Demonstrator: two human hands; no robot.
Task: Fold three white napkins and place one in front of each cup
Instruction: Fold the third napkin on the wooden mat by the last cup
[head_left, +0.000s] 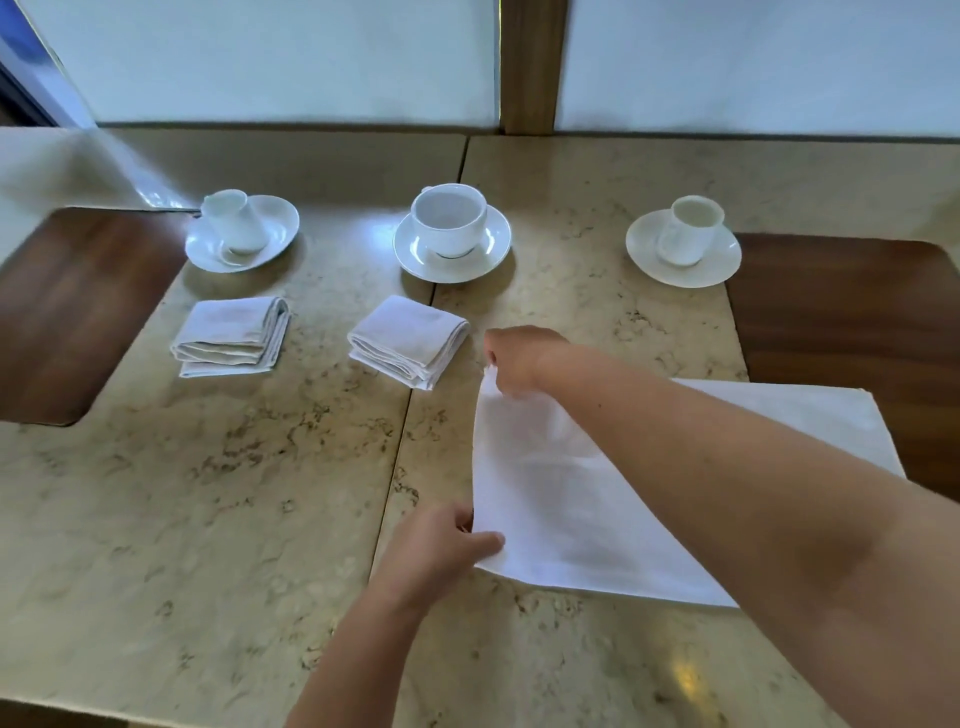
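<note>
White cloth is lifting off the marble desk (208, 519) as we are pinching the unfolded napkin (561, 509) by its near corner with our left hand (441, 545) and its far corner with our right hand (514, 364), two folded napkins (231, 338) lying beyond before the left and middle cups (449, 221).

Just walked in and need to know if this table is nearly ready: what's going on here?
A person is setting napkins on a beige marble-look table with three white cups on saucers. Two folded white napkins already lie before the left cup and the middle cup. The third white napkin is still spread flat; the left hand pinches its near corner and the right hand its far corner. The right cup has none yet.
</note>
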